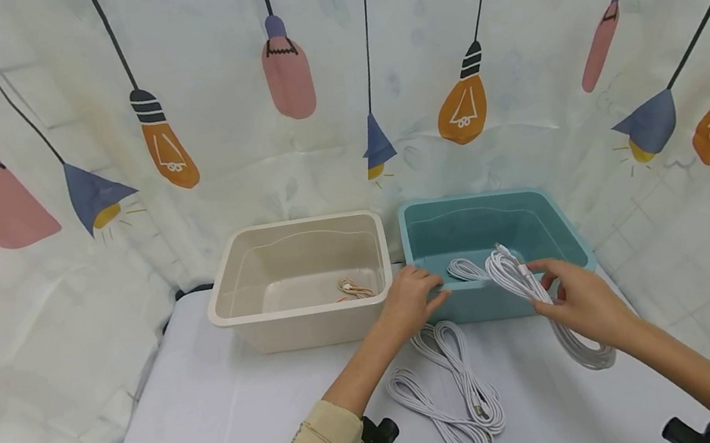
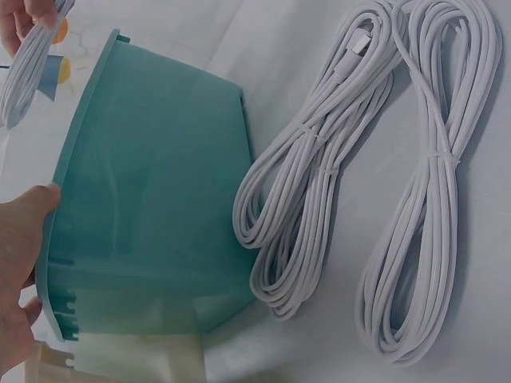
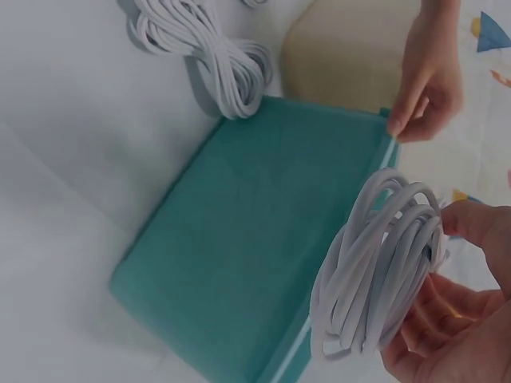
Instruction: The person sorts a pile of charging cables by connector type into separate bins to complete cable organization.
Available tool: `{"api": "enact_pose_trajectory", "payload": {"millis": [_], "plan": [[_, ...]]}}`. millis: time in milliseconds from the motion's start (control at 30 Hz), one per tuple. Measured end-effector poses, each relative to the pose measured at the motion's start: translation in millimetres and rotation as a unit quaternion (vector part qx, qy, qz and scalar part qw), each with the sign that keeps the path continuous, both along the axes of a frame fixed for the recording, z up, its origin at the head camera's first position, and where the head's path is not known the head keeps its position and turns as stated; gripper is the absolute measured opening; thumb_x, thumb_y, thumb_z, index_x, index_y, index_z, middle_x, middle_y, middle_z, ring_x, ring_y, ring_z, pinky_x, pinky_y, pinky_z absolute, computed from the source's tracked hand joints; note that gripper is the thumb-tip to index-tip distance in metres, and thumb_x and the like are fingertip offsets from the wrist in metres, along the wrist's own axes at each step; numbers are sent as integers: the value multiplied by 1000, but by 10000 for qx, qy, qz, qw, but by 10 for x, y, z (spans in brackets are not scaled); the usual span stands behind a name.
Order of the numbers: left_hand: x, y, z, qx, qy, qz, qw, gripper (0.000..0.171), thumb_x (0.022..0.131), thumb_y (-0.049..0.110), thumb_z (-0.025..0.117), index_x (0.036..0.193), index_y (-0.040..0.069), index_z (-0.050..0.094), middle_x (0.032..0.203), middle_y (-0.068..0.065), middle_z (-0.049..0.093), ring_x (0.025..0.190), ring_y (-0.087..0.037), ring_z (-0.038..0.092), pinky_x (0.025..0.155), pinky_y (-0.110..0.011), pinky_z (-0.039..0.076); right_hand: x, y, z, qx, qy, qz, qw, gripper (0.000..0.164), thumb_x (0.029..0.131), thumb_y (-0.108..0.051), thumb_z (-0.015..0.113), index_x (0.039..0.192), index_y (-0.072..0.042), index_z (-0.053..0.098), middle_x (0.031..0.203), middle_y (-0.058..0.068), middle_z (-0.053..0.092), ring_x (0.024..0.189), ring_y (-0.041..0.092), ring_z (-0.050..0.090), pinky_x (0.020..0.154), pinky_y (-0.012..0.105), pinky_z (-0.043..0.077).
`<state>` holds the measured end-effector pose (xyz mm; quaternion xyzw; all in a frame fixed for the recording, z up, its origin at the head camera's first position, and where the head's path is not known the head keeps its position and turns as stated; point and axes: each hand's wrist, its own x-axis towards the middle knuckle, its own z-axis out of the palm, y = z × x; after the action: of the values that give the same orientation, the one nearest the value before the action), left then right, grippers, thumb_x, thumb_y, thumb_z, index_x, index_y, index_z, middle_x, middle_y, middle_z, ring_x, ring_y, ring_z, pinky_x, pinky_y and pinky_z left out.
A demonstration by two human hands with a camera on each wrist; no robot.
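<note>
In my right hand [image 1: 580, 299] I grip a coiled bundle of white cable [image 1: 516, 275] over the front rim of the teal bin [image 1: 504, 300]. The right wrist view shows the held cable [image 3: 379, 271] between thumb and fingers, its loops hanging down. My left hand [image 1: 411, 299] pinches the teal bin's rim at its front left corner, thumb on the outer side. Another white cable coil [image 1: 466, 270] lies inside that bin. Two more tied white cable coils [image 1: 452, 436] lie on the table before it, overlapping each other.
A cream bin [image 1: 316, 327] stands left of the teal one, with a small coil of orange-tan cable [image 1: 354, 289] inside. Both bins sit at the back of the white-covered table [image 1: 220, 425], close to a hanging curtain [image 1: 235, 155] printed with lamps.
</note>
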<state>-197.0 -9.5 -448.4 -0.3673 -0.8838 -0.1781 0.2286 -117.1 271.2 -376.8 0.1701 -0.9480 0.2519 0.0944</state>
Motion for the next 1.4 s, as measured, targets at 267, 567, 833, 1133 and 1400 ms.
{"api": "enact_pose_trajectory", "payload": {"millis": [267,567,833,1133,1400], "plan": [[-9,6,-7,-37,28,15,10000,16,96,28,80,100,12,80,93,-1,77,87,-18,67,91,-33,54,-235,45,180,-15,-178,85,9998,55,85,-1,83,134,10,60,94,15,70,64,13,53,50,26,44],[-2,9,5,-75,43,41,10000,16,97,29,80,99,12,80,92,0,77,85,-17,66,90,-33,53,-503,130,308,63,-426,90,9990,57,89,-5,82,136,14,56,97,24,69,73,23,63,55,26,50],[5,9,15,-106,13,78,9999,17,97,29,79,99,13,80,93,0,77,86,-17,67,91,-32,53,-706,170,375,116,-578,99,9982,57,91,-7,80,137,16,54,96,25,68,75,26,63,57,26,50],[-1,8,5,-100,44,104,9999,17,96,29,80,99,12,80,92,0,78,85,-17,67,90,-33,54,-894,171,432,191,-731,111,9971,56,93,-7,77,138,16,53,100,30,68,72,24,65,59,31,52],[-1,4,5,-103,12,60,9999,18,97,30,79,100,13,80,93,-1,78,86,-18,67,89,-32,54,-1073,190,420,302,-687,41,9972,55,95,-10,76,138,16,53,105,33,68,75,29,66,63,38,53]]}}
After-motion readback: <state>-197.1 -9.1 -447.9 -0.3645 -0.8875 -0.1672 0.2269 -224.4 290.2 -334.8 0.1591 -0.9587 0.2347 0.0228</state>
